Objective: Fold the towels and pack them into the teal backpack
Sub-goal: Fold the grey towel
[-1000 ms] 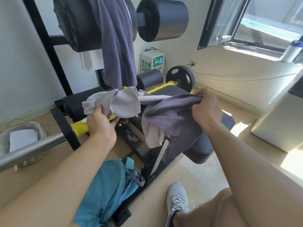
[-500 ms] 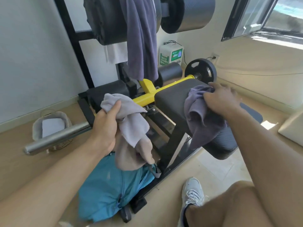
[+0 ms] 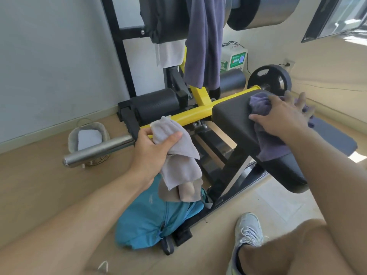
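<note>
My left hand (image 3: 153, 149) grips a crumpled beige towel (image 3: 178, 165), which hangs down above the teal backpack (image 3: 151, 219) lying on the floor beside the machine's base. My right hand (image 3: 282, 116) rests with spread fingers on a purple-grey towel (image 3: 268, 145) draped over the black padded seat (image 3: 230, 118). Another purple towel (image 3: 204, 42) hangs from the upper roller pads, with a white towel (image 3: 168, 54) hanging behind it to the left.
A yellow-framed gym machine (image 3: 194, 114) with a steel bar (image 3: 97, 149) and a black weight plate (image 3: 270, 78) fills the middle. A small woven basket (image 3: 71, 139) sits left by the wall. My knee and a white shoe (image 3: 248, 233) are at lower right.
The two towels have come apart: my left hand lowered the beige one toward the backpack, and my right hand laid the purple one on the seat and opened its fingers.
</note>
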A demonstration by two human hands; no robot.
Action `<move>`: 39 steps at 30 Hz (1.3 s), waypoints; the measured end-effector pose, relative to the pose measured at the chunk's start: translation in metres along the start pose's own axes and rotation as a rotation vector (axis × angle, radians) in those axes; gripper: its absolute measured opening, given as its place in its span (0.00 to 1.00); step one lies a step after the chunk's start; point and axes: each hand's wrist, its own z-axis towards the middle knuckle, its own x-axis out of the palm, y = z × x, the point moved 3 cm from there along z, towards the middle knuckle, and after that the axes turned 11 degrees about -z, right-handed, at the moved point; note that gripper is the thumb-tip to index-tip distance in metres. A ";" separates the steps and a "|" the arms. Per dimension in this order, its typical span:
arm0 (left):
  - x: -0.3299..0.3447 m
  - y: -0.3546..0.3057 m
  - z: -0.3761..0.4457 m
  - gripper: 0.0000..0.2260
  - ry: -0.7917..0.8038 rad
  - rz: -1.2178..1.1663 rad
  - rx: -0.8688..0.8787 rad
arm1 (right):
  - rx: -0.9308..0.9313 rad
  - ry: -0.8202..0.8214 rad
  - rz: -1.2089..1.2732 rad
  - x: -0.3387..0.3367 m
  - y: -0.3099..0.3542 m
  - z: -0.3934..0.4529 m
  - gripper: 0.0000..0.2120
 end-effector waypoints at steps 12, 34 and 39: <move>-0.014 0.002 0.003 0.16 0.070 -0.062 -0.062 | -0.690 0.187 0.736 -0.023 0.138 -0.111 0.07; -0.023 -0.013 -0.010 0.15 0.324 0.513 0.151 | -0.654 0.260 1.051 -0.014 0.157 -0.104 0.04; -0.016 -0.008 -0.015 0.06 0.292 0.434 0.196 | -0.665 0.287 1.091 -0.018 0.159 -0.108 0.06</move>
